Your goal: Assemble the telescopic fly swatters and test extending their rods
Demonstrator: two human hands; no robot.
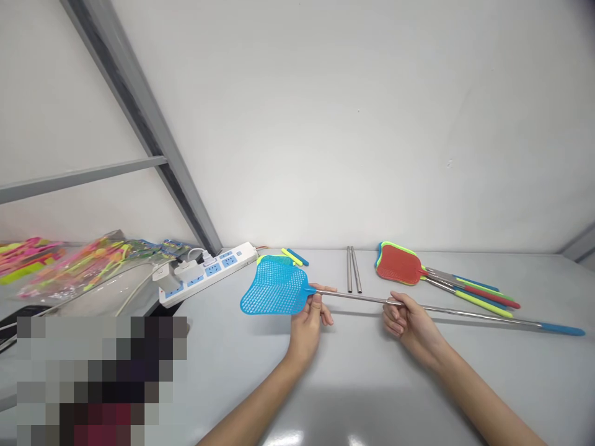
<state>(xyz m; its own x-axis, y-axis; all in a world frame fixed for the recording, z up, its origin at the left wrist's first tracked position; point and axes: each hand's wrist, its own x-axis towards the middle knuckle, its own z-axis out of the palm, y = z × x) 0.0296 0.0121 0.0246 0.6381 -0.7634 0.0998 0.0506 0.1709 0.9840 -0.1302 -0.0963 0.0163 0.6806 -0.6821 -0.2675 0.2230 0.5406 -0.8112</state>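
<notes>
A blue fly swatter with a long, thin metal rod is held up over the table, its blue grip pointing far right. My left hand pinches the rod just behind the perforated head. Further along the rod, my right hand closes on it with thumb and fingers. Behind the blue head lie a yellow-green piece, mostly hidden, and short yellow and blue grips. Two short metal tubes lie side by side beyond my hands. To the right, several swatters are stacked, a red swatter on top.
A white power strip with plugs and cables lies at the left. Colourful plastic-bagged items are beyond it. A grey metal frame post slants along the wall. A pixelated area covers the lower left.
</notes>
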